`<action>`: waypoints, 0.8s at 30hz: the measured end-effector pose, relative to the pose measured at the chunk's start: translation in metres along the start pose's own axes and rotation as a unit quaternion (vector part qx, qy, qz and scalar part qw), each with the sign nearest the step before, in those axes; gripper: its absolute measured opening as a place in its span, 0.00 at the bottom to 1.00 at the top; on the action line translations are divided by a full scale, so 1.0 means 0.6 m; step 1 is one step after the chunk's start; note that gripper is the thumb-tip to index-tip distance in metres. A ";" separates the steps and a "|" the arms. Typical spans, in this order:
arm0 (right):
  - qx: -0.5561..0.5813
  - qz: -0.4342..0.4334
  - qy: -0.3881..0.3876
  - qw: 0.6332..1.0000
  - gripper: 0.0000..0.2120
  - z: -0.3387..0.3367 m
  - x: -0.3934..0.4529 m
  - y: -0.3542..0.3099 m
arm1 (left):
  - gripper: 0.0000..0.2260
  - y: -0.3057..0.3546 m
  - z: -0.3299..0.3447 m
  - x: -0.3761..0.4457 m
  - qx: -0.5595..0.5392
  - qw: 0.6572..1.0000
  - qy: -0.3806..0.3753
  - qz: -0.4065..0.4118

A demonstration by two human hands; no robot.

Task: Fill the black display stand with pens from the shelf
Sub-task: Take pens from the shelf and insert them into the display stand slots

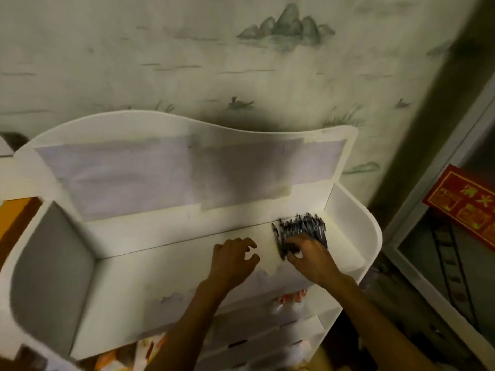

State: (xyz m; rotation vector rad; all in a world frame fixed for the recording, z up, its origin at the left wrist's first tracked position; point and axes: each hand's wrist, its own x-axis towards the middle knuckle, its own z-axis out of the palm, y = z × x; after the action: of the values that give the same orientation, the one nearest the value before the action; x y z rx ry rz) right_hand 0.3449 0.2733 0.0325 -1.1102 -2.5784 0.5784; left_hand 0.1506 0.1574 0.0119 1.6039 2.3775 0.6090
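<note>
The heap of dark slim pens (pixel 301 231) lay at the right end of the white top shelf (pixel 171 253). The right hand (pixel 312 255) rested on it, fingers curled into the pens, seemingly gathering some. The left hand (pixel 233 257) hovered alongside, loosely curled, empty. No black display stand was visible; filling appeared barely begun.

A white shelf (pixel 150 277) fills the lower left and middle of the frame, standing against a wall. It has a tall wavy back panel, a grey-lined side wall at the left and a rounded white side wall at the right. On its flat top tier, toward the right middle of the frame near the back corner, lies a loose pile of dark pens (pixel 301 227). Lower tiers show at the bottom of the frame, too blurred to tell their contents.
</note>
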 end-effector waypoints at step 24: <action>-0.013 -0.041 -0.020 0.999 0.20 -0.068 0.119 0.265 | 0.38 0.155 0.219 0.199 0.060 0.969 -0.029 -0.236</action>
State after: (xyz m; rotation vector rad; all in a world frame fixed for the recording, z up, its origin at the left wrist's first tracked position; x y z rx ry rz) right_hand 0.4134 0.4359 0.0018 -1.0054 -2.6572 0.5554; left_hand 0.2336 0.3259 -0.0570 1.0076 2.6557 0.3216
